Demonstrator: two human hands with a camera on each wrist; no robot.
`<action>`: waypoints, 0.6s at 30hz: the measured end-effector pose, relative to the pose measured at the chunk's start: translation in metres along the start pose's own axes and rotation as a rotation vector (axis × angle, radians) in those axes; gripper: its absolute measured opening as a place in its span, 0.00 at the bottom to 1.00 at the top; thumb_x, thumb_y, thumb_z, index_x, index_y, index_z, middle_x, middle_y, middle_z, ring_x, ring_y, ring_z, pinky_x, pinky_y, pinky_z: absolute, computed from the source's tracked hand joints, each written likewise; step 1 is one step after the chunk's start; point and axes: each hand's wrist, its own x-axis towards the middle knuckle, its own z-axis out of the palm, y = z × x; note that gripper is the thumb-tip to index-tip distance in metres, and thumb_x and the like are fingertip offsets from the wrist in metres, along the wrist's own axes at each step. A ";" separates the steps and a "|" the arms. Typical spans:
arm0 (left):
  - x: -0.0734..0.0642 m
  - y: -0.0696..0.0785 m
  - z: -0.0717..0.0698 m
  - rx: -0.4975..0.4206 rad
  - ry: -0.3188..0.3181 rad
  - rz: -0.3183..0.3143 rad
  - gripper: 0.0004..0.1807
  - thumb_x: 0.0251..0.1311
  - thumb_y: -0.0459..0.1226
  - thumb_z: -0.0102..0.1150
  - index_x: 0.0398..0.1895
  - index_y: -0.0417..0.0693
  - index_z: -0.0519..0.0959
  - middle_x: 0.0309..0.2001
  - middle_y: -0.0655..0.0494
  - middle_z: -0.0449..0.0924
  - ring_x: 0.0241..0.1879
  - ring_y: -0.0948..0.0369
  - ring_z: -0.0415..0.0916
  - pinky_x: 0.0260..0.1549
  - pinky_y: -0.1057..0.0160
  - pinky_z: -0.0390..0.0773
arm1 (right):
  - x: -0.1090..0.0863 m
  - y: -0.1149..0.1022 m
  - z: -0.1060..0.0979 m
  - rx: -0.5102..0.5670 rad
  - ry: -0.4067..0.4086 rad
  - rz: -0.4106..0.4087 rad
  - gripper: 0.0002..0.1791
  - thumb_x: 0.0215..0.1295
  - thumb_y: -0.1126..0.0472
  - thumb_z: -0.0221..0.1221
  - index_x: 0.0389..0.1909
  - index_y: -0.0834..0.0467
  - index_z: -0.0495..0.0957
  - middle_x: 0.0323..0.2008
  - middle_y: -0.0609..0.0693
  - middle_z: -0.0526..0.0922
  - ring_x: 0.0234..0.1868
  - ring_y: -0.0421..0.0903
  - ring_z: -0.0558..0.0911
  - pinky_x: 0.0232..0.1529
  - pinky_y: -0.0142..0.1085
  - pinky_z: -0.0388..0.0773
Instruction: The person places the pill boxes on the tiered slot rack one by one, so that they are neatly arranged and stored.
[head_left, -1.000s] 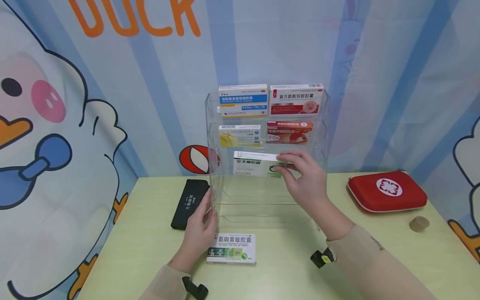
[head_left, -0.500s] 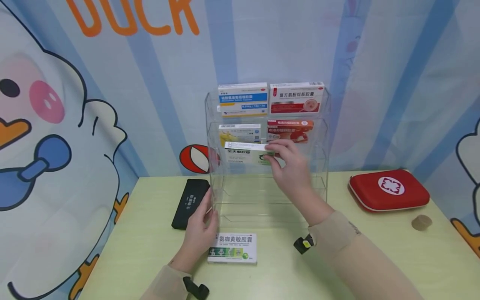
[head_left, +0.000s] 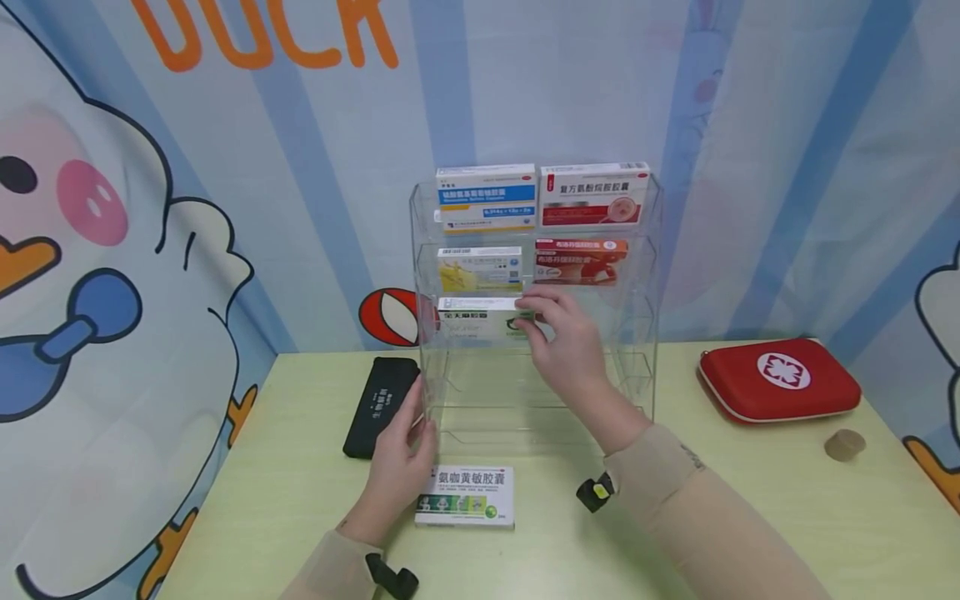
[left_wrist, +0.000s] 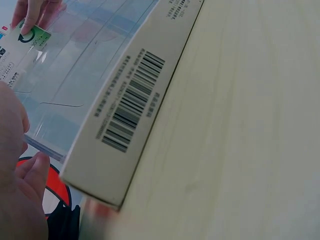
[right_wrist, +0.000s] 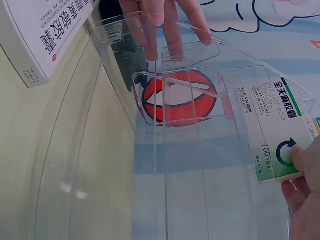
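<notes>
My right hand pinches the right end of a white-and-green capsule box, thumb in front and fingers over the top. The box is at the left of the third tier of a clear acrylic display rack, below a yellow-and-white box. In the right wrist view the green end of the capsule box shows under the thumb. My left hand grips the rack's lower left side, with fingers on the side panel. A white medicine box lies flat on the table beside that hand.
Higher tiers hold a blue-and-white box, a red-and-white box and an orange-red box. A black pouch lies left of the rack. Right of it are a red zip case and a small brown cylinder.
My right hand has carried the capsule box left, raising it and then lowering it to the left of the third tier. My left hand has stayed at the rack's side.
</notes>
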 end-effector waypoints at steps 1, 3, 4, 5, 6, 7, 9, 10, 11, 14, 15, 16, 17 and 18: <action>0.000 0.000 0.000 -0.001 -0.002 -0.002 0.42 0.80 0.29 0.55 0.91 0.56 0.54 0.88 0.48 0.61 0.82 0.46 0.69 0.73 0.51 0.78 | 0.000 0.000 0.001 0.003 -0.008 0.005 0.12 0.70 0.66 0.73 0.53 0.62 0.89 0.58 0.57 0.88 0.59 0.55 0.89 0.57 0.42 0.94; 0.000 -0.001 0.000 -0.001 -0.004 -0.006 0.41 0.80 0.30 0.55 0.91 0.55 0.54 0.88 0.49 0.61 0.82 0.46 0.69 0.73 0.52 0.78 | -0.002 0.001 0.002 0.012 -0.019 0.014 0.12 0.70 0.66 0.73 0.53 0.62 0.89 0.58 0.57 0.88 0.59 0.55 0.89 0.58 0.42 0.93; 0.000 -0.001 0.000 -0.002 -0.005 -0.006 0.41 0.80 0.29 0.55 0.91 0.55 0.54 0.88 0.49 0.61 0.82 0.47 0.69 0.73 0.52 0.78 | -0.002 0.001 0.002 0.014 -0.024 0.016 0.13 0.71 0.66 0.72 0.53 0.62 0.89 0.58 0.57 0.87 0.59 0.55 0.89 0.58 0.41 0.93; 0.000 -0.001 0.000 -0.004 -0.005 -0.006 0.41 0.80 0.30 0.55 0.91 0.55 0.54 0.88 0.49 0.61 0.82 0.47 0.69 0.73 0.52 0.78 | -0.003 0.002 0.003 0.016 -0.028 0.016 0.13 0.71 0.67 0.72 0.53 0.62 0.89 0.58 0.57 0.88 0.59 0.55 0.89 0.58 0.41 0.93; 0.000 -0.001 0.000 -0.003 -0.005 -0.004 0.41 0.80 0.30 0.55 0.91 0.55 0.55 0.88 0.48 0.61 0.82 0.47 0.69 0.73 0.52 0.78 | -0.003 0.002 0.003 0.016 -0.029 0.015 0.13 0.71 0.67 0.72 0.53 0.62 0.89 0.58 0.57 0.88 0.59 0.55 0.89 0.58 0.41 0.93; 0.001 0.000 0.000 -0.002 -0.005 -0.003 0.41 0.80 0.30 0.55 0.91 0.55 0.55 0.88 0.48 0.61 0.82 0.47 0.69 0.73 0.52 0.78 | -0.004 0.002 0.003 0.016 -0.029 0.012 0.13 0.70 0.67 0.73 0.53 0.62 0.89 0.57 0.57 0.88 0.58 0.55 0.89 0.58 0.41 0.93; 0.001 0.000 0.000 0.004 -0.003 -0.002 0.41 0.80 0.30 0.55 0.91 0.56 0.54 0.88 0.49 0.61 0.82 0.47 0.69 0.73 0.53 0.78 | -0.004 0.003 0.003 0.019 -0.028 0.006 0.13 0.70 0.67 0.73 0.53 0.62 0.89 0.57 0.57 0.88 0.58 0.54 0.89 0.58 0.41 0.93; 0.001 0.000 0.000 0.006 -0.002 -0.001 0.41 0.80 0.29 0.55 0.91 0.57 0.54 0.88 0.50 0.61 0.82 0.47 0.69 0.73 0.53 0.78 | -0.005 0.004 0.004 0.022 -0.024 0.001 0.13 0.70 0.67 0.73 0.53 0.62 0.89 0.57 0.57 0.88 0.58 0.54 0.89 0.58 0.41 0.93; 0.001 0.000 0.000 0.009 -0.002 -0.001 0.42 0.80 0.29 0.56 0.91 0.57 0.54 0.88 0.51 0.61 0.82 0.48 0.69 0.73 0.53 0.79 | -0.005 0.004 0.004 0.028 -0.024 0.000 0.14 0.69 0.68 0.73 0.54 0.62 0.89 0.57 0.58 0.88 0.59 0.55 0.89 0.58 0.41 0.93; 0.000 -0.001 0.000 0.018 0.000 -0.005 0.41 0.80 0.30 0.56 0.91 0.57 0.55 0.88 0.53 0.61 0.83 0.48 0.68 0.73 0.54 0.79 | -0.006 0.005 0.004 0.046 -0.027 0.005 0.15 0.69 0.69 0.73 0.56 0.63 0.89 0.59 0.58 0.88 0.61 0.55 0.89 0.59 0.41 0.93; 0.000 -0.001 0.000 0.018 0.000 -0.005 0.41 0.80 0.30 0.56 0.91 0.57 0.55 0.88 0.53 0.61 0.83 0.48 0.69 0.73 0.53 0.79 | -0.006 0.005 0.004 0.052 -0.030 0.011 0.16 0.69 0.69 0.72 0.56 0.63 0.88 0.60 0.58 0.88 0.62 0.55 0.88 0.60 0.41 0.93; 0.000 -0.001 0.000 0.018 0.000 -0.006 0.41 0.80 0.30 0.56 0.91 0.57 0.55 0.88 0.54 0.61 0.82 0.48 0.69 0.73 0.54 0.79 | -0.007 0.006 0.003 0.055 -0.033 0.015 0.16 0.70 0.69 0.72 0.57 0.63 0.88 0.61 0.58 0.88 0.63 0.55 0.88 0.60 0.41 0.92; 0.000 -0.001 0.000 0.018 -0.001 -0.005 0.41 0.80 0.30 0.56 0.91 0.57 0.55 0.88 0.54 0.61 0.82 0.48 0.69 0.73 0.53 0.79 | -0.007 0.006 0.003 0.059 -0.035 0.021 0.17 0.70 0.69 0.72 0.58 0.63 0.88 0.62 0.57 0.88 0.64 0.55 0.88 0.61 0.41 0.92; 0.000 -0.002 0.000 0.016 -0.002 -0.007 0.41 0.81 0.31 0.55 0.91 0.57 0.55 0.88 0.54 0.61 0.82 0.48 0.69 0.73 0.53 0.79 | -0.008 0.007 0.003 0.061 -0.037 0.025 0.18 0.70 0.69 0.72 0.59 0.62 0.88 0.63 0.57 0.88 0.65 0.55 0.87 0.62 0.41 0.92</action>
